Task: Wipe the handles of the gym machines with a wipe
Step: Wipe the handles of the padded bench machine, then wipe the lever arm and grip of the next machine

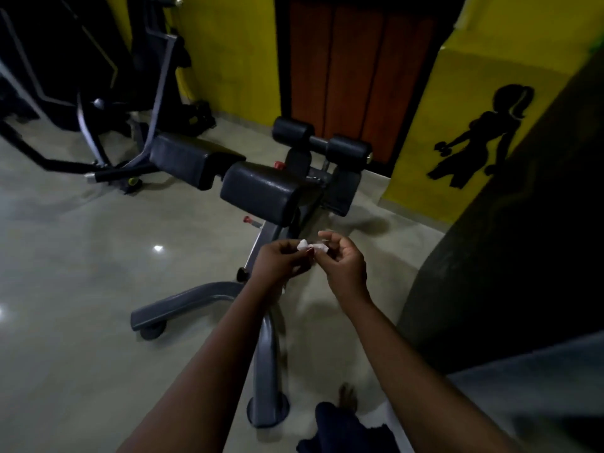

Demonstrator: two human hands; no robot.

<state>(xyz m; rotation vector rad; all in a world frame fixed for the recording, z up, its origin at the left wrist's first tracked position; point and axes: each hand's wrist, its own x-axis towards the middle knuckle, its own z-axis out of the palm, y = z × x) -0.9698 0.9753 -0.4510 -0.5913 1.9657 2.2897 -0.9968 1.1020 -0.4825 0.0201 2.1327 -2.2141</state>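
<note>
You look to be readying the wipe, pinched between your left hand and right hand at dead centre; next, bunch it in one hand and reach the black grip at ten o'clock.

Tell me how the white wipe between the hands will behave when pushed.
The wipe looks floppy: it sits crumpled between the left hand and right hand. Likely very light, since fingertip pinches alone hold it.
</note>
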